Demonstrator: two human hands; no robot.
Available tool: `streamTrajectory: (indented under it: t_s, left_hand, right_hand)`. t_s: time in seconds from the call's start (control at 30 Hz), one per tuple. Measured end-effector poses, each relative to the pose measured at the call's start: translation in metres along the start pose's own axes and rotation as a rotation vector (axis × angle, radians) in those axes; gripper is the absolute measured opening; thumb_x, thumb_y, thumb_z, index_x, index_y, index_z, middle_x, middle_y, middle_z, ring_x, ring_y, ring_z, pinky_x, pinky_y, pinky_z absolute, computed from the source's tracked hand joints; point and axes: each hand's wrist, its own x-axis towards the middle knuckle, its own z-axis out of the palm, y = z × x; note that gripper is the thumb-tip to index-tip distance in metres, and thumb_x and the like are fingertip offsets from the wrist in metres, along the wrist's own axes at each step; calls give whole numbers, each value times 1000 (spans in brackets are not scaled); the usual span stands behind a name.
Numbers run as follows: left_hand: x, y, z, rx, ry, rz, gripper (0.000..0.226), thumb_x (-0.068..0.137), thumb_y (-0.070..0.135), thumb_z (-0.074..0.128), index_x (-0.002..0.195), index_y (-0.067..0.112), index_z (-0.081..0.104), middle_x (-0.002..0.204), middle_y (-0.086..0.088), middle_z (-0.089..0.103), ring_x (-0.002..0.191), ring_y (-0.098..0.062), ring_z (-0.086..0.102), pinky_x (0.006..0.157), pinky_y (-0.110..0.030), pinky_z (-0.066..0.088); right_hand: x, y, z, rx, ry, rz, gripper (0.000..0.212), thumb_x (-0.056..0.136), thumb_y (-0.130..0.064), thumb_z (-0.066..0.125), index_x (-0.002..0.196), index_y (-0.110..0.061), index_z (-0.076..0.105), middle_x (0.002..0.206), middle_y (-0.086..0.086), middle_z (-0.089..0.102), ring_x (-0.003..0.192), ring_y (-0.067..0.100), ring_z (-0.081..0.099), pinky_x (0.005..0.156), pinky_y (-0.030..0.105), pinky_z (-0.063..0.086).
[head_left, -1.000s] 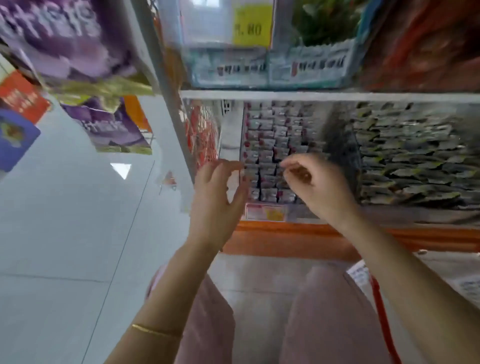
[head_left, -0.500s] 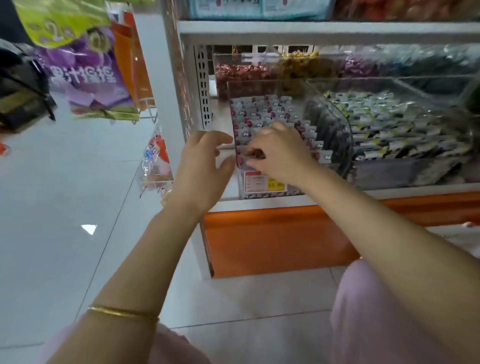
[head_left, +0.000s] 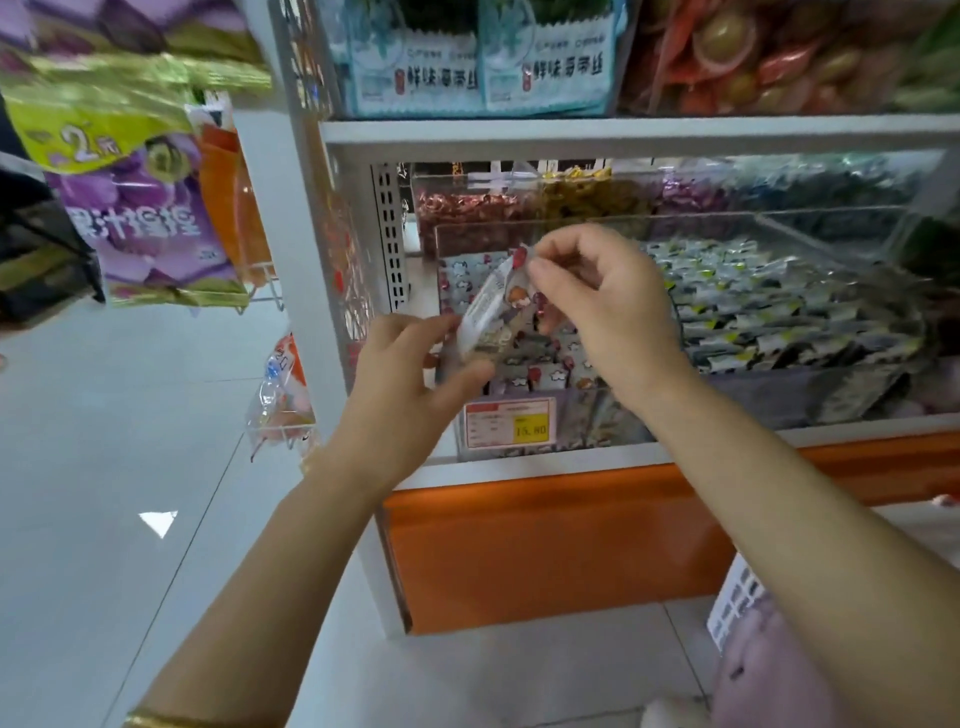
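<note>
One candy packet is tilted above the clear bin. Your right hand pinches its top end; your left hand pinches its bottom end.

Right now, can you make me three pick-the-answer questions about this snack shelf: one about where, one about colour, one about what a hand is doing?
1. Where is the small packet?
A) on the floor
B) between both hands, over the clear bin
C) on the top shelf

2. What colour is the panel under the bin's shelf?
A) orange
B) green
C) black

3. What is the right hand doing?
A) lying flat and open
B) pinching the packet's top
C) resting on the floor

Answers:
1 B: the left hand holds its lower end and the right hand its top.
2 A: it is bright orange.
3 B: the fingertips close on the top edge.
</note>
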Motion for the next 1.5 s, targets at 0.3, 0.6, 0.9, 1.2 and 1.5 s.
streamTrajectory:
  t_s: [0.3, 0.6, 0.9, 1.2, 1.5]
  left_hand:
    - [-8, 12, -11, -437, -321, -62, 27, 79, 44, 51, 89, 23, 65, 68, 1, 66, 53, -1, 55, 48, -14, 43]
    - [-9, -8, -16, -787, -509, -272, 36, 76, 15, 57, 111, 11, 64, 78, -2, 73, 62, -6, 64, 57, -15, 52]
    - [-1, -17, -11, -919, -129, -526, 21, 87, 15, 51, 90, 4, 67, 57, -3, 66, 48, -3, 60, 47, -11, 48]
    - [-5, -9, -17, -1038, -118, -452, 32, 73, 10, 58, 101, 12, 72, 76, -7, 67, 57, -8, 60, 51, -15, 48]
    - [-2, -7, -14, -653, -71, -206, 31, 70, 29, 64, 101, 28, 68, 90, 1, 73, 79, -14, 65, 63, -20, 53]
  right_hand:
    - [-12, 22, -15, 491, 38, 451, 11, 91, -6, 56, 81, -5, 61, 63, 5, 63, 50, 9, 60, 44, 20, 50]
    - [-18, 32, -26, 809, -1, 668, 19, 68, -2, 61, 87, -2, 61, 56, 4, 66, 52, 10, 65, 49, 18, 53]
    - [-22, 45, -24, 701, -142, 533, 36, 67, -3, 62, 101, -11, 65, 67, 6, 69, 69, 24, 72, 53, 21, 55]
    - [-27, 43, -18, 630, -131, 531, 15, 78, -23, 62, 90, -13, 62, 73, 3, 65, 65, 22, 67, 54, 28, 55]
    - [-26, 50, -15, 343, -170, 367, 24, 85, 1, 62, 96, -19, 67, 104, 5, 67, 85, 23, 71, 74, 36, 59]
